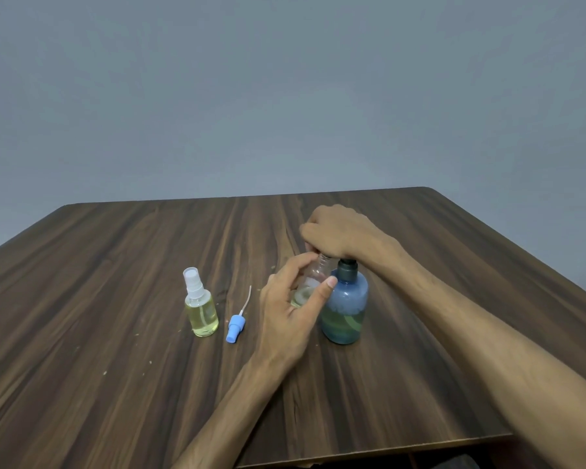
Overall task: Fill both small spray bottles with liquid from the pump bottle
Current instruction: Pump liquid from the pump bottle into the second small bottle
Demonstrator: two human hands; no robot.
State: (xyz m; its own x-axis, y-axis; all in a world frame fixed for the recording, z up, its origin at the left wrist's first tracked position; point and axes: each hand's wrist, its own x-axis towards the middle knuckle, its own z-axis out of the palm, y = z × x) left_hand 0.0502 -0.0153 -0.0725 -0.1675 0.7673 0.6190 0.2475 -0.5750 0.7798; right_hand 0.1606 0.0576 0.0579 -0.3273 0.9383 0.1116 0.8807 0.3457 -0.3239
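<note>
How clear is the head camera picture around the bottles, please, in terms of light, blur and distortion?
Head view: soft, even light, faint shadows; wide-angle bending of the brown wood-grain table edges; the capped yellow-filled spray bottle is fairly sharp; the clear open bottle in the left hand is smeared, partly hidden.

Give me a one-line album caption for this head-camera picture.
Left hand holds an open small bottle at the pump bottle; right hand presses the pump.

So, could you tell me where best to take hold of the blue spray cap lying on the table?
Pinch the blue cap across its wider collar, coming straight down from above. It lies flat on the table with its thin white tube pointing away, and the tube looks too slim to grip firmly.
</note>
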